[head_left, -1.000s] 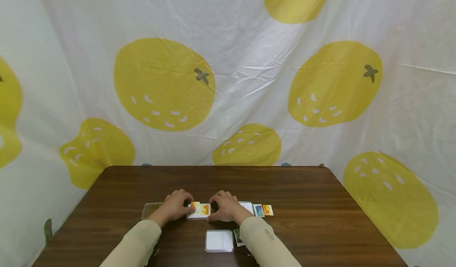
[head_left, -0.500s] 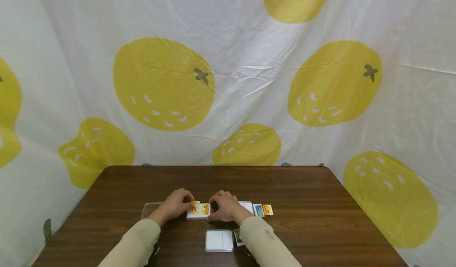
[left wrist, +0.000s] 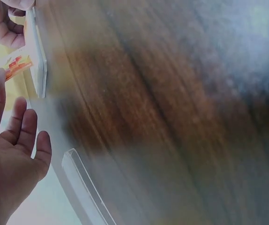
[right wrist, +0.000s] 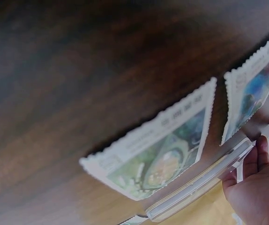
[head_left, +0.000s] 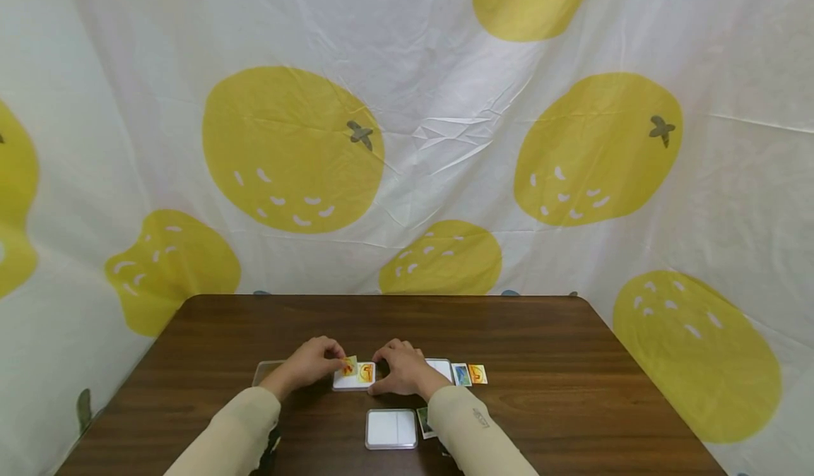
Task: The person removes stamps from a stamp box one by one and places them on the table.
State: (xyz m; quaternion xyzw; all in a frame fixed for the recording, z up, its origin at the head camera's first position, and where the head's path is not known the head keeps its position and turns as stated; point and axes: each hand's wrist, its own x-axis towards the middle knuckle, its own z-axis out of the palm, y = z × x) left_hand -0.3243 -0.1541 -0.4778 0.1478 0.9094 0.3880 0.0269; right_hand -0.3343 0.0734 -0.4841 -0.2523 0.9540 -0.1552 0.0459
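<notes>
In the head view my left hand [head_left: 311, 363] pinches an orange-and-yellow postage stamp [head_left: 350, 365] between thumb and fingertips. The stamp is tilted over the left part of a small white stamp case [head_left: 343, 384]. A second orange stamp [head_left: 366, 372] lies on that case's right part. My right hand [head_left: 402, 368] grips the case at its right end, thumb at the near corner and fingers at the far one. The left wrist view shows the pinched stamp [left wrist: 18, 64] slanting from the fingertips beside the case edge [left wrist: 41, 70], the other fingers spread loosely.
A clear lid [head_left: 266, 372] lies left of the case. Right of my hand are another white case [head_left: 440, 367], a blue stamp [head_left: 462, 375] and an orange stamp [head_left: 478, 374]. Nearer stands a white-lined case [head_left: 383, 430], with a green stamp [head_left: 424, 421] partly behind the right sleeve.
The pinched stamp has tilted up from the case's left part, and the left hand has shifted slightly away with its forearm moving left. The right hand stays on the case.
</notes>
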